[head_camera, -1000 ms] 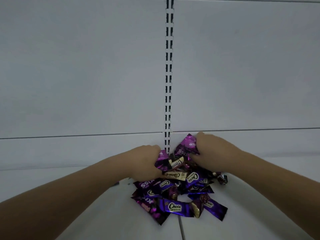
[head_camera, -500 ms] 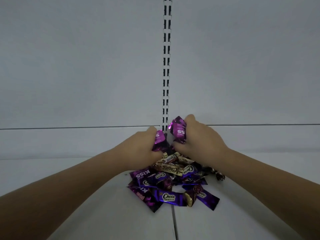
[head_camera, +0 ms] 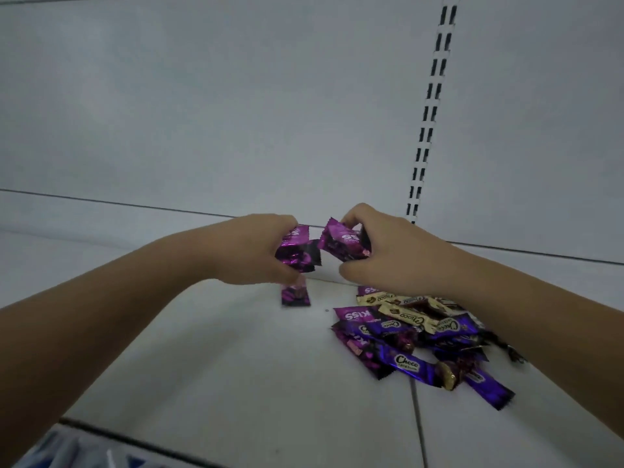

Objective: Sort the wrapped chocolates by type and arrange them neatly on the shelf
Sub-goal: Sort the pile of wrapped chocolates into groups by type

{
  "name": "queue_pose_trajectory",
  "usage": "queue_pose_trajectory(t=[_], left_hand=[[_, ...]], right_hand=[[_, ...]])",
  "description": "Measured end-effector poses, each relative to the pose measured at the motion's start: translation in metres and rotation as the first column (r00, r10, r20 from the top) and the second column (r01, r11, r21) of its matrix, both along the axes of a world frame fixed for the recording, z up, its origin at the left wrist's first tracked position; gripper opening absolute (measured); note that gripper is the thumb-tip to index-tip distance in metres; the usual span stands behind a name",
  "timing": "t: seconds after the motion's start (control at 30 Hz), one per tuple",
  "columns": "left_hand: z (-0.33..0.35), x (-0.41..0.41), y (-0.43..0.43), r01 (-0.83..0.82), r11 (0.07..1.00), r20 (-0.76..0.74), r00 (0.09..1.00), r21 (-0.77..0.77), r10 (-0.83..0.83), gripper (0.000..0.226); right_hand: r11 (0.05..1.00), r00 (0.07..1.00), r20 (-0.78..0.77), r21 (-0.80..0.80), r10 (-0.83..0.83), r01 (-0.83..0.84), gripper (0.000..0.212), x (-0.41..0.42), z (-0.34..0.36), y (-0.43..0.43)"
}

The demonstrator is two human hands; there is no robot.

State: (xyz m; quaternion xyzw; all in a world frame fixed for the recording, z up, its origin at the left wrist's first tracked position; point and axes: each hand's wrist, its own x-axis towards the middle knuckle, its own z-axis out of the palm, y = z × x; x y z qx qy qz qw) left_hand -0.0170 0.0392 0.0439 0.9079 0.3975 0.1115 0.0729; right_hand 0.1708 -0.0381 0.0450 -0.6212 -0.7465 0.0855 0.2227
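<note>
My left hand (head_camera: 250, 248) grips a magenta Kiss chocolate (head_camera: 297, 249) above the white shelf (head_camera: 202, 366). My right hand (head_camera: 388, 255) holds another magenta Kiss chocolate (head_camera: 342, 243) close beside it; the two wrappers almost touch. One magenta chocolate (head_camera: 295, 295) lies on the shelf just below my left hand. A mixed pile of chocolates (head_camera: 415, 336) sits to the right, partly under my right forearm, with magenta Kiss, blue-purple Choco and cream Choco wrappers.
The white back panel (head_camera: 236, 113) rises behind the shelf, with a slotted upright (head_camera: 429, 113) at the right. A seam in the shelf (head_camera: 417, 417) runs toward me under the pile. Something blue and white (head_camera: 67, 450) shows at the bottom left edge.
Both hands lifted magenta Kiss chocolates off the pile and carried them left. The view swung left, so the pile now lies to the right. One magenta chocolate now lies apart under my left hand.
</note>
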Motion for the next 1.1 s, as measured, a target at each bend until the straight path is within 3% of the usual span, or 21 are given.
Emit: queue_pose_trajectory(t=[0.23, 0.5, 0.7, 1.1], left_hand=[[0.0, -0.112, 0.003, -0.143, 0.99, -0.063, 0.988, -0.008, 0.142, 0.034], [0.001, -0.271, 0.032, -0.215, 0.976, -0.095, 0.972, 0.022, 0.216, 0.032], [-0.006, -0.376, 0.061, -0.26, 0.963, -0.097, 0.963, -0.07, 0.253, 0.028], [-0.018, -0.485, 0.17, -0.233, 0.971, -0.163, 0.961, -0.047, 0.223, 0.032]], right_hand=[[0.991, 0.981, 0.143, -0.03, 0.131, -0.128, 0.037, -0.107, -0.002, 0.031], [0.971, 0.96, 0.142, -0.04, 0.24, -0.236, 0.033, -0.268, -0.012, 0.084], [0.947, 0.933, 0.162, -0.056, 0.321, -0.316, 0.033, -0.369, -0.019, 0.126], [0.915, 0.888, 0.222, -0.124, 0.402, -0.383, 0.033, -0.468, -0.031, 0.235]])
